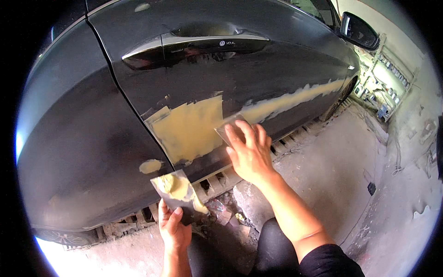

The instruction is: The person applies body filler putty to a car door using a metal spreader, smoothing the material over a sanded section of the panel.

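Note:
A dark car door [194, 74] fills the view, with a broad patch of yellow body filler [189, 129] low on its panel. A longer filler strip [295, 100] runs right toward the front wheel, and a small filler spot [150, 166] sits on the panel left of the door gap. My right hand [251, 152] presses a thin flat spreader [229, 129] against the door at the patch's right edge. Lower down, my left hand [174, 226] grips a flat grey mixing plate [187, 207], tilted and loaded with a lump of yellow filler [175, 185].
A door handle [198, 45] with a bright trim strip lies above the patch. The side mirror [359, 31] juts out at upper right. Shelving [390, 76] with small containers stands by the wall. Broken rubble [226, 214] and a grating [286, 142] lie along the car's sill.

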{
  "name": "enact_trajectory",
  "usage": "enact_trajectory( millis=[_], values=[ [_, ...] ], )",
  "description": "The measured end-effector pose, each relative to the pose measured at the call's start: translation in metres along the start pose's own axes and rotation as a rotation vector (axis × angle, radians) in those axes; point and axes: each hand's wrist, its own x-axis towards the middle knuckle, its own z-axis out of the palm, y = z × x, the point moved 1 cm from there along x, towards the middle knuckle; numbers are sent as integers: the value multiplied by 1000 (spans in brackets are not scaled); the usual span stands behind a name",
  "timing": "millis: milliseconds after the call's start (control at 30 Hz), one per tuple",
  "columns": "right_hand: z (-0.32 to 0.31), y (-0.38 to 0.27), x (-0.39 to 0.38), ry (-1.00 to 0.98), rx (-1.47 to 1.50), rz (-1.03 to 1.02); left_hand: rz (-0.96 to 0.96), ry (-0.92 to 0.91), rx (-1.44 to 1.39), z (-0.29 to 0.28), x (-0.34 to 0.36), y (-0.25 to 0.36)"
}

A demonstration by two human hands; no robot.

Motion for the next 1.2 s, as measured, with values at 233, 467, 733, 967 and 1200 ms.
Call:
enact_trajectory(
  millis=[233, 467, 733, 967, 1200],
  values=[
    [-50, -2, -50, -27, 401, -20, 63, -96, -12, 31, 17, -10],
    [-62, -34, -52, -160, 316, -166, 80, -79, -23, 42, 19, -25],
    [-34, 15, -40, -79, 236, -20, 301, -23, 72, 7, 26, -33],
    [-32, 14, 32, 116, 29, 49, 237, 5, -4, -22, 32, -50],
    [-9, -10, 34, 150, -24, 23, 248, 43, 64, -29, 34, -43]
  ],
)
